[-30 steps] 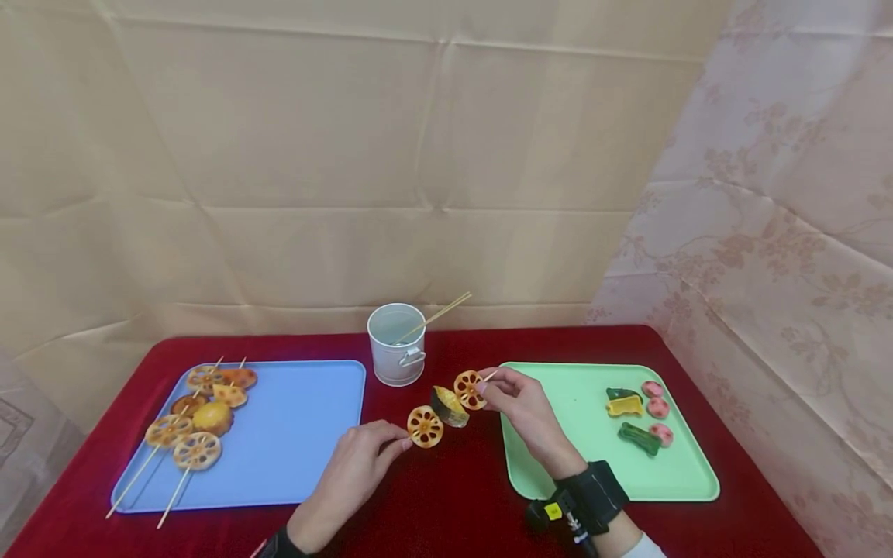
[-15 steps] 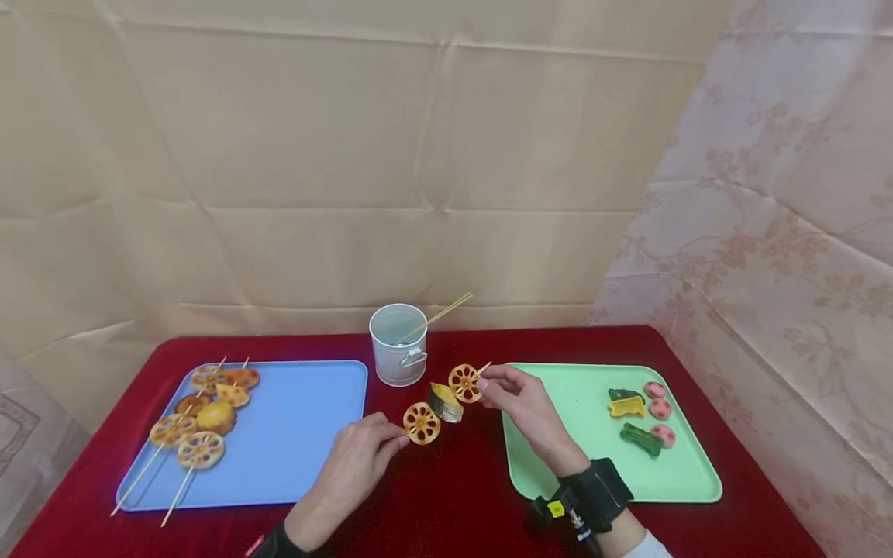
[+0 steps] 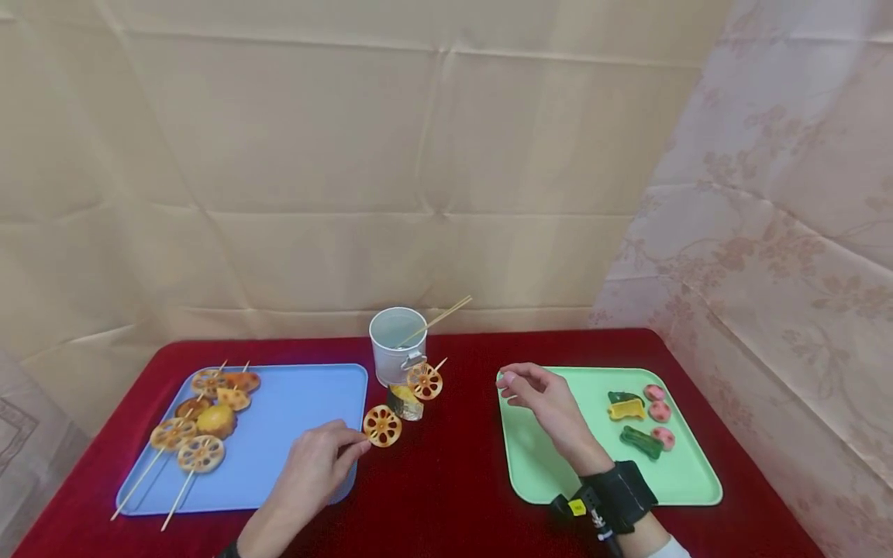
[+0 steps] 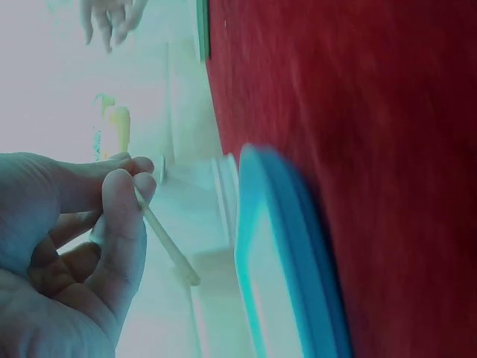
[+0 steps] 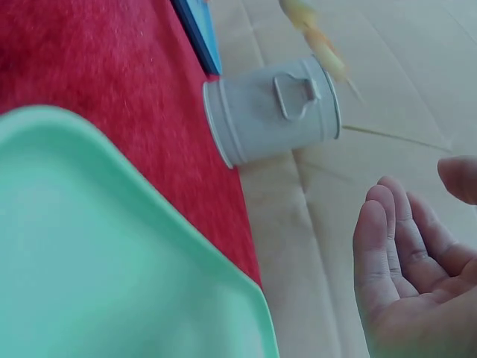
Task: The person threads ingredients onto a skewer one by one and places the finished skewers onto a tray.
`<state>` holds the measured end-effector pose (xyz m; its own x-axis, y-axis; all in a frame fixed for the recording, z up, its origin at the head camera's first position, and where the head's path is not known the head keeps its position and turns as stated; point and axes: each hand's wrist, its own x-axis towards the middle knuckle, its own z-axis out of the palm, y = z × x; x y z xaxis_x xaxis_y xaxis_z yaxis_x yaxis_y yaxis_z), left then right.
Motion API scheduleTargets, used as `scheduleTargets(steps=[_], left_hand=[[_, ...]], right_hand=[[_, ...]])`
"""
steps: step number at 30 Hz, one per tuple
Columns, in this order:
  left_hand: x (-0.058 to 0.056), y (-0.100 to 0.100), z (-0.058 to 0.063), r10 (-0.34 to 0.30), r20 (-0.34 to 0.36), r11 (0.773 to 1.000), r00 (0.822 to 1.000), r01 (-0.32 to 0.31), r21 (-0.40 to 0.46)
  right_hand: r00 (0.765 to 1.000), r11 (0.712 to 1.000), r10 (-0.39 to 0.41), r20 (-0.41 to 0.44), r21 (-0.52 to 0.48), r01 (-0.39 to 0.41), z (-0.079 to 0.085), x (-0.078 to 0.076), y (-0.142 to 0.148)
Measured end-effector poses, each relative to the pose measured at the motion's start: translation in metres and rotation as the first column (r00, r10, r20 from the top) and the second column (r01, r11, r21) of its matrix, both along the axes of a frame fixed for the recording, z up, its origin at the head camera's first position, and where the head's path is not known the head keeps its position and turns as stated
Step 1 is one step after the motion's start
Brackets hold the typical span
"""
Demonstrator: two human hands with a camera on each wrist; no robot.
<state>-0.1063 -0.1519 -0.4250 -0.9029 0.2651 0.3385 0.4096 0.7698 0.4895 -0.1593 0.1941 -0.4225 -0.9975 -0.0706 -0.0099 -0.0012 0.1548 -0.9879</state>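
My left hand (image 3: 317, 461) pinches the lower end of a bamboo skewer (image 4: 170, 250) between thumb and fingers. Threaded along it are a lotus root slice (image 3: 381, 426) beside the fingertips, a dark-rinded yellow pumpkin piece (image 3: 405, 402), and a second lotus root slice (image 3: 424, 381) near the pointed tip. In the head view the skewer slants up to the right and its far slice overlaps the small white bucket (image 3: 391, 356). My right hand (image 3: 547, 403) hangs over the left part of the green tray (image 3: 551, 457), thumb and fingers apart, holding nothing.
On the left, a blue tray (image 3: 300, 403) bears two loaded skewers (image 3: 183, 434) whose ends stick out over its front edge. Bare sticks (image 3: 449, 311) lean out of the bucket. Green pepper pieces (image 3: 640, 442), a yellow piece (image 3: 626, 408) and several pink round pieces (image 3: 659, 411) lie on the green tray.
My right hand has let go of the skewer's tip end and drawn back to the right. My left hand has carried the loaded skewer leftward, towards the blue tray.
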Motion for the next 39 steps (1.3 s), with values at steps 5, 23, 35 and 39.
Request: scheduleTargets(steps=[5,23,35,39], left_hand=[[0.003,-0.022,0.003,0.063,0.097,0.997,0.993,-0.059,-0.040],[0.002,-0.090,0.002,0.291,0.345,0.954,0.892,-0.245,-0.171],[-0.006,-0.111,0.000,0.357,0.341,0.931,0.870,-0.301,-0.206],[-0.006,-0.118,-0.004,0.394,0.362,0.917,0.845,-0.336,-0.214]], right_hand=[[1.000,1.000,-0.015,-0.020,0.027,0.016,-0.001,0.001,0.007],[0.999,0.998,-0.041,-0.012,0.053,0.042,-0.006,0.002,0.018],[1.000,0.999,-0.030,0.001,0.034,0.030,-0.007,0.003,0.015],[1.000,0.999,-0.030,0.005,0.040,0.030,-0.008,0.002,0.013]])
